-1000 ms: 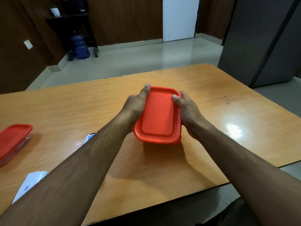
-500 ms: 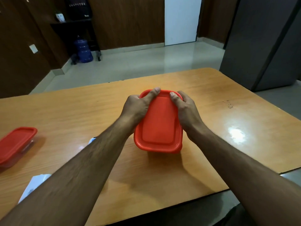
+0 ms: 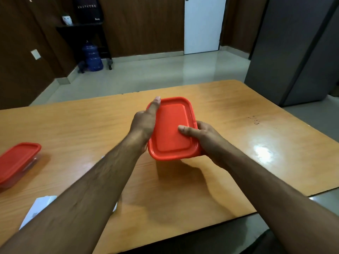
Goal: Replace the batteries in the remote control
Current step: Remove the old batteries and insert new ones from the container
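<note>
Currently our left hand (image 3: pixel 142 125) grips the red-lidded container (image 3: pixel 172 129) along its 9 o'clock side, thumb lying straight up the lid edge. Our right hand (image 3: pixel 205 139) grips the 4 o'clock corner, thumb pressed flat on the lid. The container sits at centre of the wooden table (image 3: pixel 238 125); whether it touches the top we cannot tell. A second red-lidded container (image 3: pixel 17 160) rests at 9 o'clock, well apart. White paper (image 3: pixel 36 208) lies at 8 o'clock, partly under our left forearm. We see no remote control.
</note>
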Tool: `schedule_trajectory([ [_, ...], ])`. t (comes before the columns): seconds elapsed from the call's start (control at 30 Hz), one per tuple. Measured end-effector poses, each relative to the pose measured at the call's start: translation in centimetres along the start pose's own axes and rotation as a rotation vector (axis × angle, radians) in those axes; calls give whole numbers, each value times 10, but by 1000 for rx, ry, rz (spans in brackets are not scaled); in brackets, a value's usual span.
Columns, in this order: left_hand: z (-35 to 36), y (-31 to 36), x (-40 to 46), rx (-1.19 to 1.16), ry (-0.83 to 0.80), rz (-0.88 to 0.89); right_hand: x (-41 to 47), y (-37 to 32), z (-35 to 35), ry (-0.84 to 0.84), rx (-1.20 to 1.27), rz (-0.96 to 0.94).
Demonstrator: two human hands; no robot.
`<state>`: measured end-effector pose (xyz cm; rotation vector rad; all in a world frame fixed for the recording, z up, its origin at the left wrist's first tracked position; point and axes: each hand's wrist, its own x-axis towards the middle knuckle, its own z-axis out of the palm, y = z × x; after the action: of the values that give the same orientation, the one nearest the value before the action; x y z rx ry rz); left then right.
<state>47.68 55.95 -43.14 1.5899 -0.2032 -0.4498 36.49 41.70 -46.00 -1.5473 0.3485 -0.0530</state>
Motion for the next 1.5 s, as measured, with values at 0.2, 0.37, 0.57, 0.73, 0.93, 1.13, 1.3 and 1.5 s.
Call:
schedule_trajectory([
  [0.2,8,-25,-22,130,22,-3,7,-6,1,178,89,-99],
  [0.37,0,-20,-19,208,71,79,2,-8,3,47,104,-58],
  [0.57,-6,-15,-17,235,63,60,-6,-13,4,-57,156,-54],
  [0.73,-11,-1,-3,305,-101,-2,-1,-19,-21,56,-29,-30],
  [0.93,8,8,48,364,-294,19,38,-21,-74,282,143,-119],
  [1.13,79,3,118,17,-228,-47,107,-31,-138,535,304,-32],
  [1.3,157,21,181,-1,-94,-43,160,-46,-204,589,319,-1],
  [1.5,224,36,248,77,-113,-30,213,-51,-274,710,237,2],
])
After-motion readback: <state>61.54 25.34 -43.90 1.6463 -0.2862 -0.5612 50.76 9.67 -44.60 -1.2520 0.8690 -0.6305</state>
